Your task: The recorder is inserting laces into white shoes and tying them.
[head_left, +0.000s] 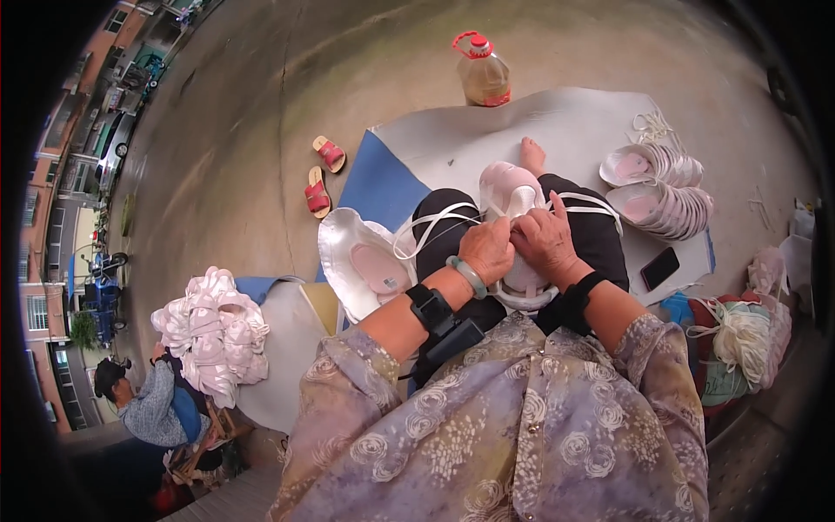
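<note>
A pink and white shoe [507,181] rests between my knees, its rounded pink toe pointing away from me. My left hand [485,250] is closed in a pinch over the shoe's lacing, a pale bangle at its wrist. Against it, my right hand [546,235] pinches at the same spot with one finger raised. A white shoelace [435,219] loops out to the left over my dark trouser leg, and more lace runs right across the other knee. The pinched bit of lace is mostly hidden by my fingers. Left of my leg sits a white shoe upper [344,261] with a pink insole.
Nested shoe uppers [665,204] lie on the right of the pale sheet [513,122], with a phone [659,268] nearer me. Farther off stands an oil bottle [484,76]. Red sandals [318,191], a pink shoe pile [213,335] and a seated person [161,404] are left.
</note>
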Motion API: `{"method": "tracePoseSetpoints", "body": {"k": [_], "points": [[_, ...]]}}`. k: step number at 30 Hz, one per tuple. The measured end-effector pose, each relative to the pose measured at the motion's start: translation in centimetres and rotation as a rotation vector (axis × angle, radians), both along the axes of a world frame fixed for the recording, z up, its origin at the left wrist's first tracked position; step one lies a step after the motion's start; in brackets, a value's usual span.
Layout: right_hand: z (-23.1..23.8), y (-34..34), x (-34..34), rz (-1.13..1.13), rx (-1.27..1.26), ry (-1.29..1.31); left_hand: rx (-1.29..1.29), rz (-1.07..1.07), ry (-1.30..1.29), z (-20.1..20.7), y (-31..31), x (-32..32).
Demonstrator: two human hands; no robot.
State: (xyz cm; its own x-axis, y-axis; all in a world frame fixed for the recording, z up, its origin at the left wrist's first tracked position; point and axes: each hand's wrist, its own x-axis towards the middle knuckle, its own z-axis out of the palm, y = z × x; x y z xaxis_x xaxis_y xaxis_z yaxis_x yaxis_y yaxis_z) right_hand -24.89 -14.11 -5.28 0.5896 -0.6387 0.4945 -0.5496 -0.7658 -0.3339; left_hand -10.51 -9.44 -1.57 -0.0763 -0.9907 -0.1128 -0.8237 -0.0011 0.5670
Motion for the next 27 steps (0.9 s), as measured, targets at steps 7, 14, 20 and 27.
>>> {"method": "tracePoseSetpoints", "body": {"k": [7,14,20,27], "points": [[1.5,0.4,0.7,-0.020,0.065,0.087,-0.018,0.150,0.068,-0.2,-0.2,-0.3],[4.1,2.7,-8.7,0.109,0.125,0.178,-0.002,0.191,0.063,-0.7,0.5,-0.1],[-1.3,8.7,-33.9,-0.413,0.303,0.431,0.018,0.144,-0.001,0.9,0.2,-0.2],[1.9,6.5,-24.7,-0.235,0.497,0.376,-0.139,0.029,-0.135,1.8,-1.3,0.2]]}}
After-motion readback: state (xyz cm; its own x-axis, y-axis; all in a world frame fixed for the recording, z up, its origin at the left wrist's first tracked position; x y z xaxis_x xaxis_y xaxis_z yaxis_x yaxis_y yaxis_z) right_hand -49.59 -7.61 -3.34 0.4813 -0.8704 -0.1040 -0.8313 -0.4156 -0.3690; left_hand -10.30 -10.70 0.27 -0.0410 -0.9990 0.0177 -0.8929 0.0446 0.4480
